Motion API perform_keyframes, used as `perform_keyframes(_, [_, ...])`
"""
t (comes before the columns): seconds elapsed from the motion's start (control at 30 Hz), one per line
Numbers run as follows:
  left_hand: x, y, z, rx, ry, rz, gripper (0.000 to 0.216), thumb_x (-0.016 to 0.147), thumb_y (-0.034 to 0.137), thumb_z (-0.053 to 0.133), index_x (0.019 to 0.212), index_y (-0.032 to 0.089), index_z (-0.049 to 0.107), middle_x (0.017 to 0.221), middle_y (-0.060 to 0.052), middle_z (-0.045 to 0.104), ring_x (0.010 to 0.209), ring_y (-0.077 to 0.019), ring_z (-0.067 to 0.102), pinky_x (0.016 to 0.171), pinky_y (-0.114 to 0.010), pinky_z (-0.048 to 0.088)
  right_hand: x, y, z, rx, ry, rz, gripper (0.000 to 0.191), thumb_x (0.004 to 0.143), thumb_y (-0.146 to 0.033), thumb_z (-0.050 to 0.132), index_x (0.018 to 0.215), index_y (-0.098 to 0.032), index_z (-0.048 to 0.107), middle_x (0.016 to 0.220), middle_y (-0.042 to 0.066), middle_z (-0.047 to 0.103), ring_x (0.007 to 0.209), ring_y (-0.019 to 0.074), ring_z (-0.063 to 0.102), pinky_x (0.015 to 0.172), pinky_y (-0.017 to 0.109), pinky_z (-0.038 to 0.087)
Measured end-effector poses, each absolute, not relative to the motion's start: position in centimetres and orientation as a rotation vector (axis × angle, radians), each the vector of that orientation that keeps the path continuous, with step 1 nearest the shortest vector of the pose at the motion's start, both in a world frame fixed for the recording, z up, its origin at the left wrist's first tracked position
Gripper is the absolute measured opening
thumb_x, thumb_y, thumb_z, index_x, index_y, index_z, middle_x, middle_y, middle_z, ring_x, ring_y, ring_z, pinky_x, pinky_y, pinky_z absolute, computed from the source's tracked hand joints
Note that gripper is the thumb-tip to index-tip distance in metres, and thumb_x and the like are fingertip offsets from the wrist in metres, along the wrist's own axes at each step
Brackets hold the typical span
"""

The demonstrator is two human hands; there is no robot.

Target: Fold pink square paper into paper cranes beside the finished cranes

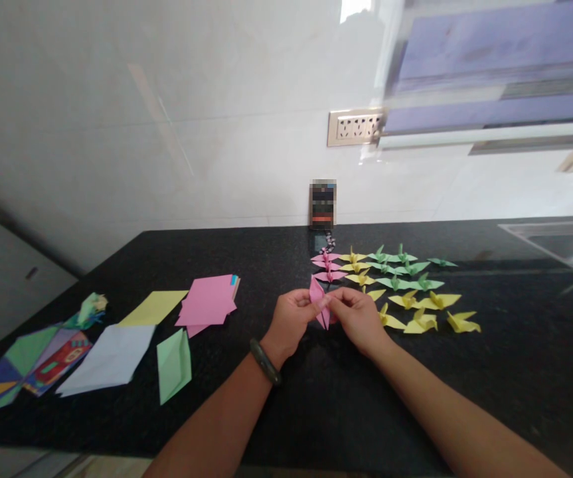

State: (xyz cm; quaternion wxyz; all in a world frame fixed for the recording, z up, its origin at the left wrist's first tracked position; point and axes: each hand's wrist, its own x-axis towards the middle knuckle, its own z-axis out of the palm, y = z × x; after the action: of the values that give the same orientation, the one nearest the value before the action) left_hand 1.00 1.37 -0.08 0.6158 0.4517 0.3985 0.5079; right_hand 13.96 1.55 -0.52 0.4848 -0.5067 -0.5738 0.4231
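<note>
Both hands meet over the middle of the black countertop around a pink folded paper, a narrow diamond with pointed ends standing nearly upright. My left hand pinches it from the left between thumb and fingers; a dark bangle circles that wrist. From the other side, my right hand grips its right edge with closed fingers. Just behind lie pink paper cranes. To the right of my right hand sit rows of yellow cranes and green cranes.
Pink paper sheets, a yellow sheet, white paper and a folded green paper lie left on the countertop. Colourful packaging is farther left. A phone-like device leans on the wall below a socket.
</note>
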Motion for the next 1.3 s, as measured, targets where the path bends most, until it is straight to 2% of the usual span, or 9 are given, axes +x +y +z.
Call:
perform_keyframes(0.17, [0.7,1.6,-0.1,1.097,0.954,1.167,0.028,0.064,0.036,0.066,0.072,0.01,0.061,0.061,-0.001,0.058,0.053,-0.0093,0.05,0.052,-0.022,0.04,14.5,1.7,0.0,-1.18,-1.475,1.121,0.025,0.075,-0.037,0.052,0.07,-0.014,0.061,0.06,0.001,0.058,0.046,0.0093,0.048,0.044,0.023,0.04])
perform_keyframes(0.33, [0.4,1.6,-0.3,1.535,1.234,1.177,0.026,0.073,0.037,0.056,0.065,0.013,0.061,0.054,0.001,0.053,0.05,-0.0093,0.046,0.047,-0.02,0.033,15.1,1.7,0.3,-1.247,-1.685,0.675,0.018,0.074,-0.033,0.055,0.067,-0.017,0.058,0.059,0.0,0.055,0.052,0.0107,0.048,0.048,0.022,0.038])
perform_keyframes(0.43, [0.4,1.4,-0.2,1.873,1.375,1.123,0.024,0.077,0.031,0.05,0.066,0.015,0.062,0.058,-0.001,0.056,0.055,-0.0112,0.049,0.052,-0.022,0.034,15.1,1.8,0.1,-1.261,-1.784,0.531,0.014,0.073,-0.027,0.054,0.062,-0.017,0.056,0.058,0.0,0.054,0.053,0.0108,0.047,0.049,0.022,0.037])
perform_keyframes(0.6, [0.6,0.9,0.2,2.227,1.455,1.016,0.02,0.079,0.019,0.045,0.072,0.016,0.064,0.072,-0.005,0.062,0.068,-0.0145,0.054,0.064,-0.024,0.038,14.8,1.9,-0.5,-1.345,-1.835,0.471,0.01,0.07,-0.022,0.051,0.064,-0.017,0.057,0.058,0.0,0.054,0.053,0.0115,0.047,0.05,0.022,0.035])
perform_keyframes(0.87, [0.9,0.6,0.4,2.452,1.574,0.847,0.02,0.078,0.015,0.043,0.066,0.016,0.058,0.068,-0.005,0.059,0.067,-0.0154,0.052,0.063,-0.026,0.036,14.4,1.9,-0.5,-1.41,-1.793,0.41,0.013,0.069,-0.019,0.047,0.06,-0.018,0.056,0.057,-0.001,0.055,0.055,0.0127,0.049,0.053,0.024,0.037])
perform_keyframes(0.97, [0.8,0.7,0.2,2.323,1.556,0.917,0.02,0.078,0.017,0.043,0.065,0.016,0.058,0.065,-0.004,0.057,0.064,-0.014,0.05,0.06,-0.025,0.034,14.7,2.1,-0.1,-1.386,-1.708,0.552,0.019,0.074,-0.022,0.043,0.059,-0.018,0.055,0.057,0.0,0.055,0.055,0.0133,0.051,0.052,0.024,0.039])
perform_keyframes(1.07, [0.7,1.1,-0.2,1.988,1.439,1.044,0.019,0.078,0.024,0.045,0.067,0.016,0.059,0.062,-0.001,0.056,0.059,-0.0123,0.049,0.055,-0.023,0.033,14.9,2.2,0.0,-1.348,-1.542,0.888,0.021,0.076,-0.031,0.045,0.064,-0.017,0.055,0.054,-0.002,0.05,0.047,0.0111,0.048,0.044,0.023,0.039])
perform_keyframes(1.2, [0.7,1.6,-0.6,1.542,1.196,1.08,0.022,0.075,0.032,0.05,0.068,0.013,0.057,0.058,0.001,0.053,0.053,-0.0103,0.046,0.049,-0.021,0.032,14.8,2.2,0.0,-1.137,-1.438,1.249,0.021,0.07,-0.035,0.057,0.078,-0.016,0.057,0.065,-0.002,0.054,0.051,0.0092,0.048,0.044,0.021,0.042])
perform_keyframes(1.3, [0.7,1.6,-0.5,1.406,1.11,1.059,0.022,0.072,0.033,0.055,0.068,0.012,0.056,0.058,0.0,0.053,0.052,-0.0096,0.045,0.049,-0.021,0.033,14.6,2.2,0.0,-1.083,-1.428,1.321,0.022,0.068,-0.035,0.061,0.077,-0.015,0.058,0.065,-0.002,0.056,0.05,0.0077,0.047,0.043,0.019,0.04])
